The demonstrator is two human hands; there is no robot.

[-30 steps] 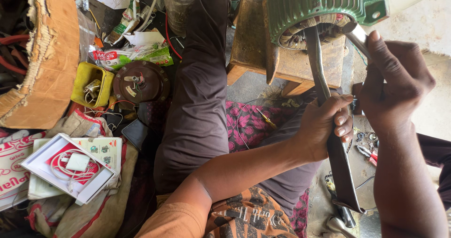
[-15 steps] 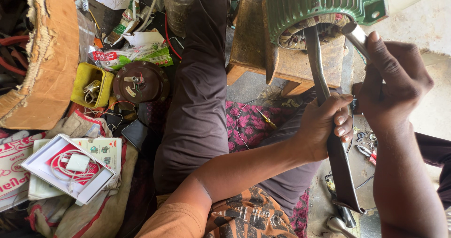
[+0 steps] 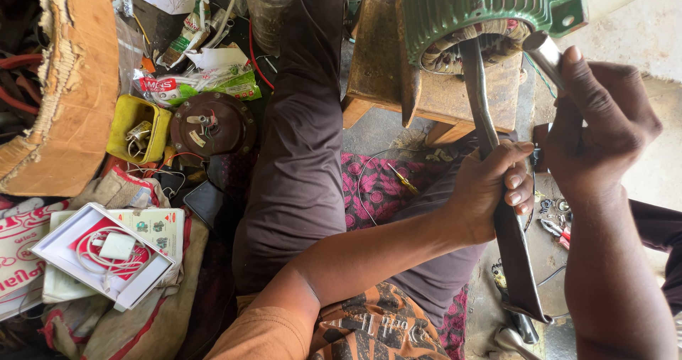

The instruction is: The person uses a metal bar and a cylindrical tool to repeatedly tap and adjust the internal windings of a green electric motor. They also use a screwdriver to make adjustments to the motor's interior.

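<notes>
While the left hand [image 3: 490, 189] is closed around the middle of a long flat steel bar [image 3: 497, 211], the bar's upper end reaches into the open face of the green motor housing [image 3: 490, 8], against the exposed windings [image 3: 469, 47]. The right hand [image 3: 604, 129] is wrapped tight about a round metal rod [image 3: 543, 47] — thumb laid along it — whose tip stands just beside the housing's lower corner. The housing lies on a low wooden stool [image 3: 376, 62] between the person's legs; 1 leg in dark trousers [image 3: 298, 161] runs up the middle of the view.

Handling, as a judgement: the bar looks stiff, heavy and smooth, so a grip near mid-length suits it; the cast housing looks heavy and ribbed, best taken by its body — the windings look soft and easily nicked.

Surroundings: small pliers and loose fittings [image 3: 554, 221] lie on the floor just below the right hand. To the left, well apart, sit a dark round end cover [image 3: 213, 122], a yellow tub [image 3: 138, 129] of parts, an open white box holding a charger and cable [image 3: 106, 253], and a torn cardboard carton [image 3: 71, 83].
</notes>
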